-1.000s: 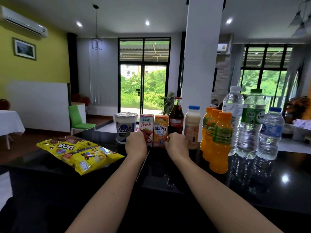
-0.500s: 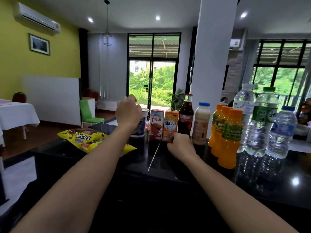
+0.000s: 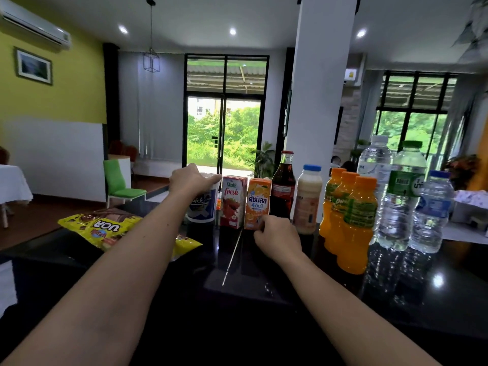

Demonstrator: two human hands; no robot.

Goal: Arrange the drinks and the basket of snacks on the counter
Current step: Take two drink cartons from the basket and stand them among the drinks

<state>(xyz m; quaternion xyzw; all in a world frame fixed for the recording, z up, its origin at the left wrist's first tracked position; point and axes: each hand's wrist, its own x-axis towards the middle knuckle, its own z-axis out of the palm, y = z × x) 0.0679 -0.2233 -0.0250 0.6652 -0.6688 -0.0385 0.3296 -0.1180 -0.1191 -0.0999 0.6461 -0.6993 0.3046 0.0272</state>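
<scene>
View from the head camera over a glossy black counter (image 3: 303,291). The left hand (image 3: 194,178) reached forward and rested on top of a white cup (image 3: 202,208), its fingers curled down over the rim so that it gripped the cup from above. The cup stood upright at the left end of a row of drinks along the far edge of the counter. The right hand (image 3: 277,236) lay low on the counter with its fingers curled and pinched the lower right corner of an orange carton (image 3: 257,200), which stood upright. A red carton (image 3: 233,200) stood between the cup and the orange carton, just beside each. To the right of the orange carton came a cola bottle (image 3: 284,184) with a red cap, then a pale bottle (image 3: 307,203) with a blue cap, both upright. Further right, three orange bottles (image 3: 360,225) stood close together in a line running toward the camera. Three water bottles (image 3: 401,207) stood behind and to the right of them, near the right end of the row. A yellow snack bag (image 3: 105,228) lay flat on the counter to the left, partly hidden by the left forearm and apart from the drinks.
</scene>
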